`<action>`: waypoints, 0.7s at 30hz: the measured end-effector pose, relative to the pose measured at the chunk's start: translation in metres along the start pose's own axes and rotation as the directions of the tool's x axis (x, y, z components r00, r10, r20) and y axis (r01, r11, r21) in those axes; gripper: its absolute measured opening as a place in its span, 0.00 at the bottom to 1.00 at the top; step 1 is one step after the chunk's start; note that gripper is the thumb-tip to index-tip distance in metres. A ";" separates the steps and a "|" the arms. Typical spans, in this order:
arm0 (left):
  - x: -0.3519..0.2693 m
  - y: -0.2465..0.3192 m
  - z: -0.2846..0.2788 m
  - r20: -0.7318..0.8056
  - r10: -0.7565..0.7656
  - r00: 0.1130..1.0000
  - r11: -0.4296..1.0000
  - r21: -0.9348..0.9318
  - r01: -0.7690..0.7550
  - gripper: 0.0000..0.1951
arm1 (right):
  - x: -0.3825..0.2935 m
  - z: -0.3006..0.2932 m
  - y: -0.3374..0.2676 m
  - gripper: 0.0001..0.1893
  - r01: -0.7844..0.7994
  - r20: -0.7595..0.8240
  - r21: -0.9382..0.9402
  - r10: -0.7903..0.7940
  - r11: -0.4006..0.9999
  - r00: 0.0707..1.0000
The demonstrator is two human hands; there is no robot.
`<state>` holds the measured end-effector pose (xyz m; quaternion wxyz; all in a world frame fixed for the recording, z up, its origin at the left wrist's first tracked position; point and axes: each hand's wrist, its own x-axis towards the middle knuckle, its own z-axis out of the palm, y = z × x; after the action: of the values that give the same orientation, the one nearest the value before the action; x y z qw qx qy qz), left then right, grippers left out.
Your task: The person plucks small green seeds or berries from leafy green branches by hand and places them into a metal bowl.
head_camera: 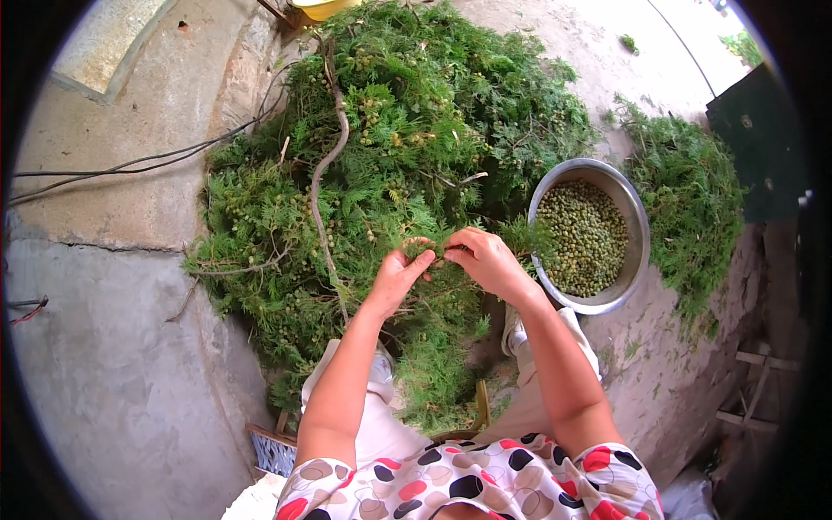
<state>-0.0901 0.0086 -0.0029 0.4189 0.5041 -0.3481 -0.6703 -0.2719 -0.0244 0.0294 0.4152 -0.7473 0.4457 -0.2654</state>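
A large heap of cut green conifer branches (390, 162), dotted with small round green cones, lies before me. Over its near part, my left hand (400, 276) pinches a leafy conifer sprig (419, 250) between thumb and fingers. Close beside it on the right, my right hand (484, 260) has its thumb and fingertips closed at the same sprig; what exactly lies between them is too small to tell. To the right of my right hand stands a round metal basin (640, 260), well filled with small green cones (582, 237).
A smaller pile of green sprigs (689, 201) lies right of the basin. Dark cables (130, 170) cross the concrete at left. A long bare branch (331, 156) lies over the heap. Part of a yellow container (325, 8) shows at the top; a metal frame (757, 390) stands lower right.
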 end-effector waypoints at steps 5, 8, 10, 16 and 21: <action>-0.005 0.002 0.001 0.078 0.003 0.997 0.996 0.089 -0.010 0.11 | -0.001 0.011 0.000 0.10 -0.074 -0.161 -0.141 0.050 0.987 0.986; -0.006 0.005 -0.003 0.063 0.029 0.998 0.999 0.040 -0.032 0.11 | 0.002 0.008 -0.015 0.09 -0.270 -0.003 0.322 0.286 0.907 0.958; -0.006 0.007 -0.003 0.070 0.036 0.997 0.999 0.016 -0.037 0.11 | 0.001 0.012 -0.012 0.09 -0.250 -0.022 0.367 0.278 0.896 0.960; -0.001 -0.001 -0.014 -0.033 -0.003 0.999 0.998 0.065 0.005 0.10 | 0.005 -0.033 -0.006 0.11 -0.096 -0.282 0.710 0.406 0.698 0.869; -0.002 -0.005 -0.011 -0.056 0.008 0.998 0.999 -0.039 -0.010 0.13 | 0.004 -0.042 -0.006 0.09 -0.133 0.025 0.941 0.327 0.312 0.945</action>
<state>-0.0805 0.0117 -0.0094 0.4412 0.5126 -0.3254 -0.6608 -0.2996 -0.0421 0.0560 0.7593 -0.2796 0.3503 -0.4717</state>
